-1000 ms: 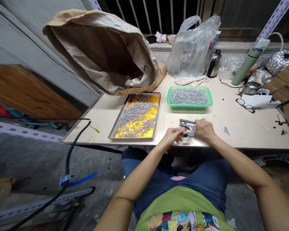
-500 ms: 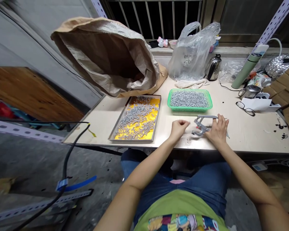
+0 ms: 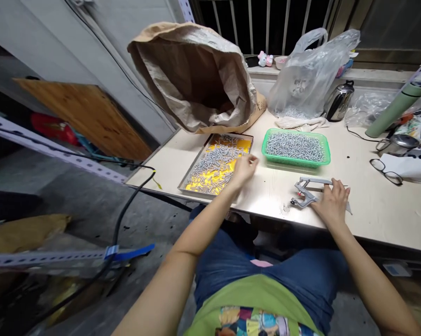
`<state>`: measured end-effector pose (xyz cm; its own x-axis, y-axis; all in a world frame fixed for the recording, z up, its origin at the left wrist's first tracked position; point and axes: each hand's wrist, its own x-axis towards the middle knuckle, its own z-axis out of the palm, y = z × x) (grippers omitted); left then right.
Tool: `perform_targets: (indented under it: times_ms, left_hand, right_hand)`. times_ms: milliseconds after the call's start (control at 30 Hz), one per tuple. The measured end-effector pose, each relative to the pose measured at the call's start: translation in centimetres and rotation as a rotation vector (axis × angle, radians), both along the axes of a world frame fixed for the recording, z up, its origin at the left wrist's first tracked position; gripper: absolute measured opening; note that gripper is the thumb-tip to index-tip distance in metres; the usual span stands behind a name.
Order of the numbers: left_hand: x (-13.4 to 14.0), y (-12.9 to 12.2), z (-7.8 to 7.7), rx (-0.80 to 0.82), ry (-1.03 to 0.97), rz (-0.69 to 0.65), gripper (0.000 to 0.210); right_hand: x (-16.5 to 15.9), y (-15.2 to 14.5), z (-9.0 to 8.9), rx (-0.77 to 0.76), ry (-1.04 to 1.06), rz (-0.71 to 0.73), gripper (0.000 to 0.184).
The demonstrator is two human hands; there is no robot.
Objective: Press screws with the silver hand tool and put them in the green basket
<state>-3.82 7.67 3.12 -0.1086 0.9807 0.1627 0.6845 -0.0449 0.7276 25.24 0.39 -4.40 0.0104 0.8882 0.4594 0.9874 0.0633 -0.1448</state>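
My left hand (image 3: pixel 244 169) is over the right edge of a shallow tray (image 3: pixel 185 185), its fingers curled together; whatever they may pinch is too small to make out. Small silver metal pins or screws (image 3: pixel 215 161) lie scattered on the tray's yellow bottom. My right hand (image 3: pixel 332 203) grips a grey metal plier-like hand tool (image 3: pixel 306 200) on the table, with a coil spring between its arms and its jaw end pointing left. Behind the hands stands a green plastic basket (image 3: pixel 294 162), filled with similar small silver pieces (image 3: pixel 294 146).
A big open paper sack (image 3: pixel 196 79) leans behind the tray. Farther back are a plastic bag (image 3: pixel 298 79), a cloth (image 3: pixel 301 123) and a steel kettle (image 3: pixel 340 100). To the right lie a green bottle (image 3: pixel 396 109), a mug (image 3: pixel 399 144) and glasses (image 3: pixel 385 172).
My left hand has moved left, away from the tool's jaw end to the tray. My right hand keeps hold of the tool. The whole view has shifted, with the scene now farther right.
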Motion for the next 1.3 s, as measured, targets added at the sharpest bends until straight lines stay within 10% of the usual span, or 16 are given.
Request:
perform_targets:
  times_ms: [167, 500, 833, 1067, 1300]
  left_hand:
    - [-7.1, 0.3, 0.2, -0.242, 0.194, 0.249, 0.014]
    - [-7.4, 0.5, -0.7, -0.49, 0.322, 0.005, 0.008]
    - [-9.0, -0.2, -1.3, -0.22, 0.226, 0.239, 0.016]
    - [-7.3, 0.0, -1.5, -0.362, 0.376, -0.024, 0.011]
    - [-7.4, 0.1, -1.1, -0.219, 0.5, 0.125, 0.03]
  right_hand:
    - [-0.4, 0.0, 0.1, -0.011, -0.024, 0.022, 0.066]
    - [-0.6, -0.1, 0.4, -0.02, -0.04, -0.003, 0.065]
    - [-0.5, 0.0, 0.3, -0.044, -0.066, -0.002, 0.063]
    - [-0.6, 0.0, 0.4, -0.058, -0.058, -0.009, 0.061]
    - [-0.6, 0.0, 0.5, -0.059, -0.021, 0.011, 0.063]
